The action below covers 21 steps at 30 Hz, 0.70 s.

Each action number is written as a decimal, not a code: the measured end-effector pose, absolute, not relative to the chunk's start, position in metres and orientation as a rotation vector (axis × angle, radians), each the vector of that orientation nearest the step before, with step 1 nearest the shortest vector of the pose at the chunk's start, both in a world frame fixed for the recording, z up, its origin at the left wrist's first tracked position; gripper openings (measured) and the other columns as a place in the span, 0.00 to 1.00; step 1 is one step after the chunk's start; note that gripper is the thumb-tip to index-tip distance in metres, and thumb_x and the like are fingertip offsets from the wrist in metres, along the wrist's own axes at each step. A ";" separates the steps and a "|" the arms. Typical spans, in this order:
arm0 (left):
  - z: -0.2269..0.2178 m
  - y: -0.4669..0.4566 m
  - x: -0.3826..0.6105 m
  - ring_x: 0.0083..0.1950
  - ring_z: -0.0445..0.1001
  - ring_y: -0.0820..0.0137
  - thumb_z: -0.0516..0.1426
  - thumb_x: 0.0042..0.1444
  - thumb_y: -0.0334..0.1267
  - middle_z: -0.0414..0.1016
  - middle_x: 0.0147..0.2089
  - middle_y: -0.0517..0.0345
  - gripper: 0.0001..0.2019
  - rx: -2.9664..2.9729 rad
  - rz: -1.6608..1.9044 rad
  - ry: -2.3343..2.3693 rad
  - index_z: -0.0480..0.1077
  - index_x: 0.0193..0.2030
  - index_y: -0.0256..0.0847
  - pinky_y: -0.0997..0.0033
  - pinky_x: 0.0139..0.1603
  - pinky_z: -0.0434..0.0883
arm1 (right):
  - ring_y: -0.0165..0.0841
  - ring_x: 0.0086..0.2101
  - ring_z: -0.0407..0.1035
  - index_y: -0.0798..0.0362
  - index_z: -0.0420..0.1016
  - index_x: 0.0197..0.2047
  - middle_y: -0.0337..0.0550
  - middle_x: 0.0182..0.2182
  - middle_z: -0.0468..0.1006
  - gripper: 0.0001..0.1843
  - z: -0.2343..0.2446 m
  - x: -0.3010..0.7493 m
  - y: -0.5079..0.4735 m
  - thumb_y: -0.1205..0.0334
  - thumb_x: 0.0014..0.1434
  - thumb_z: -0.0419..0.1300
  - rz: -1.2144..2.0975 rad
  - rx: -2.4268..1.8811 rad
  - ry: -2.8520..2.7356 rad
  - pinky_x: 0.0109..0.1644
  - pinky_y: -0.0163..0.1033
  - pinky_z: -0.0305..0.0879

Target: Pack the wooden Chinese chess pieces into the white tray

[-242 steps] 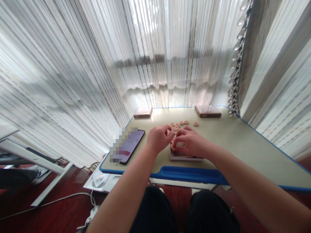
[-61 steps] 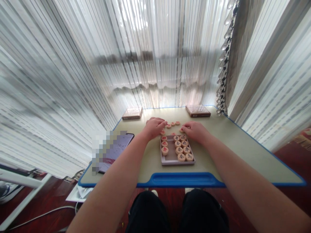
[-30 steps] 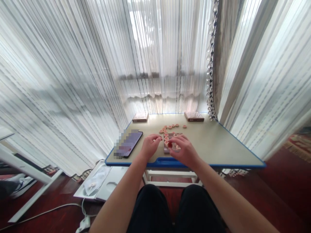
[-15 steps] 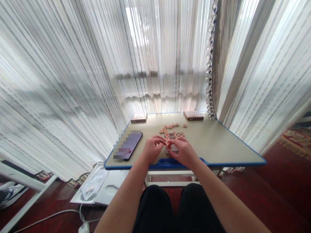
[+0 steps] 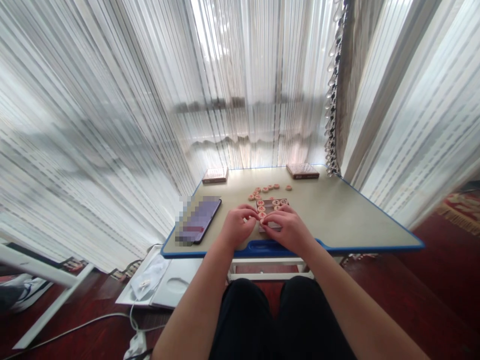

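A small box [image 5: 272, 204] near the front of the table holds round Chinese chess pieces with red characters, in a column at its left and a group at its upper right. My right hand [image 5: 290, 227] reaches over its right part, thumb and fingertips closed on a Chinese chess piece [image 5: 262, 223] at the lower end of the left column. My left hand [image 5: 239, 225] is at the box's left edge, fingers bent and drawn together, tips close against that piece. What its fingertips hold, if anything, is hidden.
Several loose Chinese chess pieces [image 5: 265, 189] lie beyond the box. Two flat boxes, a left one [image 5: 215, 175] and a right one [image 5: 302, 171], rest at the far edge. A phone [image 5: 202, 220] lies left. The table has a blue handle [image 5: 268, 246] in front.
The piece at my right fingertips has gone from tilted, its red face showing, to lower in the left column. Both hands stay at the box; the whole view has shifted slightly.
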<state>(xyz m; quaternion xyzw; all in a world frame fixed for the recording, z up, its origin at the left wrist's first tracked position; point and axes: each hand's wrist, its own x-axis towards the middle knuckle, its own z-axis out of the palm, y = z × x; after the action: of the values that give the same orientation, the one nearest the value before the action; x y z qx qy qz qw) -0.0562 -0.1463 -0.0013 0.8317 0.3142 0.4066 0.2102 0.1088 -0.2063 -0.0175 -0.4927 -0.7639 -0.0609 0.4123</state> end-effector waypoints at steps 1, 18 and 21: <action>-0.001 -0.146 -0.056 0.36 0.73 0.72 0.52 0.46 0.25 0.76 0.34 0.57 0.11 2.319 1.121 0.874 0.76 0.26 0.39 0.73 0.42 0.70 | 0.34 0.35 0.66 0.49 0.77 0.32 0.40 0.31 0.80 0.05 -0.017 0.109 -0.206 0.62 0.53 0.60 -0.151 -1.246 -1.916 0.47 0.40 0.61; -0.003 -0.149 -0.053 0.38 0.73 0.72 0.53 0.45 0.25 0.75 0.35 0.57 0.11 2.350 1.050 0.830 0.76 0.26 0.40 0.73 0.42 0.70 | 0.36 0.37 0.64 0.49 0.79 0.32 0.40 0.35 0.80 0.10 -0.016 0.107 -0.211 0.69 0.50 0.57 -0.166 -1.286 -1.970 0.47 0.43 0.61; -0.004 -0.149 -0.054 0.40 0.72 0.71 0.53 0.46 0.26 0.74 0.38 0.56 0.10 2.394 1.073 0.847 0.76 0.27 0.41 0.71 0.46 0.69 | 0.36 0.36 0.64 0.48 0.79 0.33 0.41 0.34 0.79 0.10 -0.017 0.107 -0.211 0.68 0.50 0.57 -0.181 -1.281 -1.980 0.47 0.43 0.62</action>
<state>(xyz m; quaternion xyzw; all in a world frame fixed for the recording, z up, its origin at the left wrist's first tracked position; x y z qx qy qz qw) -0.0537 -0.1487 -0.0037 0.8524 0.3016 0.3819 0.1914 0.1069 -0.2110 -0.0169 -0.5012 -0.7748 -0.0707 0.3788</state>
